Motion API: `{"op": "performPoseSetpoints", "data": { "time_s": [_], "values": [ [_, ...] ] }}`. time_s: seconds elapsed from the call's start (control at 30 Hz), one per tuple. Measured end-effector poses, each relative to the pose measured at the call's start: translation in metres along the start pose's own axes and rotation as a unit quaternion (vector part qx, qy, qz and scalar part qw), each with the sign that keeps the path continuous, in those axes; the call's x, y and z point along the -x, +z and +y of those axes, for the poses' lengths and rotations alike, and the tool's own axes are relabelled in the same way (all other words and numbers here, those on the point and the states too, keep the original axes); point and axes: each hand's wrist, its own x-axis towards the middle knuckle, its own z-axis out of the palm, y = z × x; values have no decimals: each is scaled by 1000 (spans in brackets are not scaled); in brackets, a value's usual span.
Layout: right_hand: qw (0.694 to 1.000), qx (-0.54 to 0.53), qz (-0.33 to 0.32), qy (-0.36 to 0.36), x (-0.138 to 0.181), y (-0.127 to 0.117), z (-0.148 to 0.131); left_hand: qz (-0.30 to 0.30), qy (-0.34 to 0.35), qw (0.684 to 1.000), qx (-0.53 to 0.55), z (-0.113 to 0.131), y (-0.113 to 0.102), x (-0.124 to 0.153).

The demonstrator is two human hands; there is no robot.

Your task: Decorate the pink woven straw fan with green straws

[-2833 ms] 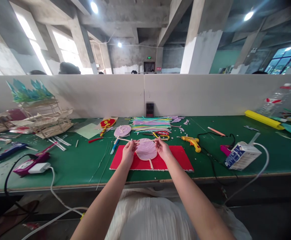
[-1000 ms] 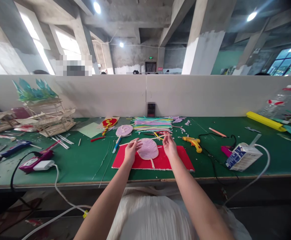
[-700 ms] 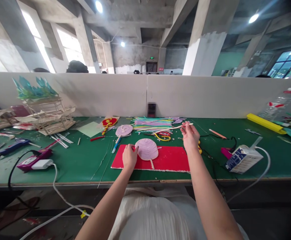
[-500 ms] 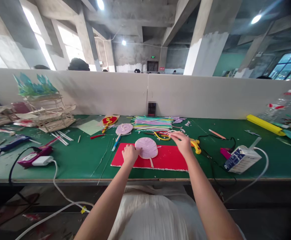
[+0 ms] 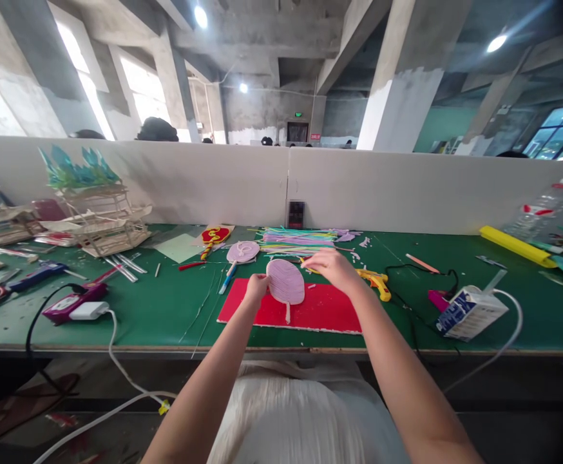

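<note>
My left hand (image 5: 256,287) pinches the left edge of a pink fan-shaped piece (image 5: 286,281) with a short white stick handle, lifted a little above a red mat (image 5: 324,310) on the green table. My right hand (image 5: 332,267) hovers with curled fingers at the fan's upper right edge, above yellow-handled scissors (image 5: 310,263). I cannot tell whether it grips anything. A second pink fan piece (image 5: 243,252) lies behind, beside a bundle of coloured straws (image 5: 297,239).
A yellow glue gun (image 5: 374,281) with a black cable lies right of the mat. A milk carton (image 5: 469,313), yellow tube (image 5: 513,245) and plastic bottle (image 5: 538,211) stand right. A wooden model (image 5: 93,216), white charger (image 5: 89,310) and cables lie left. A white partition (image 5: 281,187) backs the table.
My right hand carried a thin stick off to the right, let it go, and came back to the fan. My left hand has lifted the fan off the red mat.
</note>
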Motion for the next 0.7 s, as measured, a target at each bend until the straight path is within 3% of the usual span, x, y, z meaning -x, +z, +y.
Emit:
{"op": "performPoseSetpoints", "data": {
  "time_s": [0.1,0.2,0.3,0.47,0.57,0.7],
  "values": [
    [997,69,33,-26,-22,-39,-10,15,2,998,60,2,-1,0],
    [994,100,39,-13,-27,-51,-22,9,12,994,111,4,-4,-1],
    [995,68,41,52,-13,-27,-22,9,26,988,149,3,-6,-4],
    [983,11,1,183,27,48,2,29,47,978,201,-8,-5,-11],
    [976,-33,2,213,42,78,12,18,43,971,236,-16,-5,-14],
    [973,-82,51,210,43,92,19,-6,41,960,277,-20,-4,-16]
  ]
}}
